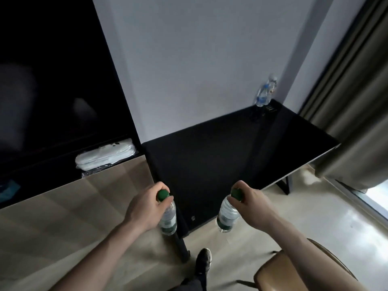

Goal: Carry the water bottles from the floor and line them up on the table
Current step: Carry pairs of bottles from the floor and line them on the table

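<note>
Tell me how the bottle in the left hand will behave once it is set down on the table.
The bottle is tall and narrow, so it may tip if nudged. It looks full of water, so probably fairly heavy for its size and steadier than an empty one. The left hand holds it near the green cap; the thin ribbed plastic would likely dent under a squeeze.

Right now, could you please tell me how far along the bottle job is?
Done: clear plastic bottles with blue labels stand at the black table's far corner. In hand: the left hand and right hand each grip a green-capped clear water bottle by the neck, near the table's front edge. Left: setting both down in line.
</note>
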{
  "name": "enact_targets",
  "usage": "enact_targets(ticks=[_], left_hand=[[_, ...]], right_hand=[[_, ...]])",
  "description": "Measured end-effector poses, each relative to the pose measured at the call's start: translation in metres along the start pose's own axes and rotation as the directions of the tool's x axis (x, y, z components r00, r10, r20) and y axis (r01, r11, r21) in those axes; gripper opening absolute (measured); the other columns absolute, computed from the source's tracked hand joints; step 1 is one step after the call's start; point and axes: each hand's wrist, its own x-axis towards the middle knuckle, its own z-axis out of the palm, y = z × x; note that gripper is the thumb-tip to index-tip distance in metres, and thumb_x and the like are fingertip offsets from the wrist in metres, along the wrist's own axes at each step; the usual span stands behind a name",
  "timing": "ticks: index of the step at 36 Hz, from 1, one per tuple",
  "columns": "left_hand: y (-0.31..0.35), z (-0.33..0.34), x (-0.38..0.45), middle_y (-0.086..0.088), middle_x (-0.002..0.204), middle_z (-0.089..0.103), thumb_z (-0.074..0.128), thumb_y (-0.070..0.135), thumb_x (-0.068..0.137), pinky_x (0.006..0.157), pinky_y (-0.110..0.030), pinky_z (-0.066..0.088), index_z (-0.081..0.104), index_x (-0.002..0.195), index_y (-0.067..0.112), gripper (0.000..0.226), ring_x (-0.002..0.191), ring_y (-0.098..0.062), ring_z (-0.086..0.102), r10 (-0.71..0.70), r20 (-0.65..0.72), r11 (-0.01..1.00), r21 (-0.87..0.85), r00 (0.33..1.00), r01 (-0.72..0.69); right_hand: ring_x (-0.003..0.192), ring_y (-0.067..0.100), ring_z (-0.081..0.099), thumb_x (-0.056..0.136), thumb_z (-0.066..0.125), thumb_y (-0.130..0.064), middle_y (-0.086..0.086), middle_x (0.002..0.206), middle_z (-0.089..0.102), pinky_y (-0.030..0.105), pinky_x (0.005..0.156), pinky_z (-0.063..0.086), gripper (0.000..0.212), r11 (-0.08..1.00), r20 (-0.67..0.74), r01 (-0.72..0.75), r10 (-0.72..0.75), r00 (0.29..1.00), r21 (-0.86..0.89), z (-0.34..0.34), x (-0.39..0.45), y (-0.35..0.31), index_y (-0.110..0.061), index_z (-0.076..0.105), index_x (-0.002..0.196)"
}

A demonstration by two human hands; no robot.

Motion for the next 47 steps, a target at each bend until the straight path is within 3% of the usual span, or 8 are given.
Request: enact_targets(ticks=[5, 13, 17, 25, 35, 41, 47], left_hand=[[0.010, 0.027, 0.062, 0.018, 0.075, 0.059, 0.066, 0.048, 0.089, 0.050, -0.015, 0.032, 0.053, 0.085, 0.036, 0.018, 0.070, 0.000, 0.057, 0.011, 0.031, 1.000, 0.001, 0.999, -0.011], [0.035, 0.072, 0.148, 0.017, 0.087, 0.058, 0.064, 0.047, 0.090, 0.062, -0.028, 0.048, 0.052, 0.090, 0.038, 0.015, 0.071, -0.003, 0.059, 0.056, 0.135, 0.998, 0.023, 0.989, -0.059], [0.066, 0.100, 0.210, 0.016, 0.089, 0.057, 0.063, 0.047, 0.091, 0.066, -0.031, 0.051, 0.052, 0.091, 0.038, 0.013, 0.074, -0.005, 0.058, 0.072, 0.177, 0.997, 0.003, 0.982, -0.074], [0.104, 0.127, 0.262, 0.016, 0.089, 0.058, 0.062, 0.046, 0.090, 0.062, -0.026, 0.049, 0.050, 0.090, 0.041, 0.013, 0.074, -0.004, 0.060, 0.114, 0.196, 0.993, -0.033, 0.974, -0.109], [0.173, 0.198, 0.340, 0.017, 0.094, 0.058, 0.059, 0.051, 0.092, 0.069, -0.028, 0.052, 0.050, 0.096, 0.040, 0.015, 0.076, -0.005, 0.061, 0.056, 0.188, 0.997, 0.037, 0.981, -0.064], [0.223, 0.249, 0.388, 0.019, 0.089, 0.057, 0.057, 0.052, 0.092, 0.057, -0.018, 0.041, 0.050, 0.095, 0.041, 0.013, 0.073, -0.001, 0.059, -0.036, 0.155, 0.998, 0.059, 0.987, 0.027], [0.279, 0.285, 0.435, 0.018, 0.088, 0.059, 0.058, 0.052, 0.093, 0.061, -0.019, 0.046, 0.051, 0.095, 0.040, 0.014, 0.073, -0.002, 0.061, -0.126, 0.121, 0.990, 0.080, 0.985, 0.116]], right_hand=[[0.054, 0.010, 0.056, 0.085, 0.053, -0.055, -0.006, 0.063, 0.059, 0.028, 0.046, 0.041, 0.023, 0.998, -0.027, -0.058, 0.058, 0.998, 0.035, -0.009, 0.057, 0.029, -0.036, 0.043, 0.093], [0.060, 0.008, 0.058, 0.083, 0.053, -0.056, -0.009, 0.066, 0.060, 0.030, 0.049, 0.042, 0.022, 0.989, -0.127, -0.135, 0.142, 0.982, 0.060, -0.029, 0.125, 0.063, -0.038, 0.044, 0.092], [0.061, 0.007, 0.058, 0.084, 0.056, -0.054, -0.011, 0.069, 0.060, 0.027, 0.050, 0.040, 0.021, 0.967, -0.158, -0.246, 0.254, 0.954, 0.065, -0.054, 0.172, 0.097, -0.038, 0.044, 0.091], [0.064, 0.010, 0.059, 0.086, 0.060, -0.054, -0.012, 0.073, 0.061, 0.028, 0.054, 0.044, 0.021, 0.954, -0.138, -0.299, 0.301, 0.944, 0.039, -0.085, 0.218, 0.144, -0.038, 0.048, 0.092], [0.063, 0.011, 0.061, 0.088, 0.056, -0.059, -0.010, 0.072, 0.061, 0.032, 0.055, 0.051, 0.024, 0.972, -0.079, -0.236, 0.236, 0.969, 0.004, -0.136, 0.321, 0.235, -0.038, 0.048, 0.096], [0.059, 0.009, 0.062, 0.090, 0.053, -0.058, -0.010, 0.072, 0.063, 0.027, 0.047, 0.047, 0.021, 0.986, 0.005, -0.167, 0.167, 0.986, 0.010, -0.169, 0.395, 0.299, -0.039, 0.046, 0.094], [0.055, 0.009, 0.061, 0.092, 0.049, -0.058, -0.008, 0.070, 0.062, 0.025, 0.044, 0.041, 0.022, 0.992, 0.080, -0.125, 0.126, 0.989, -0.008, -0.199, 0.460, 0.355, -0.037, 0.041, 0.095]])
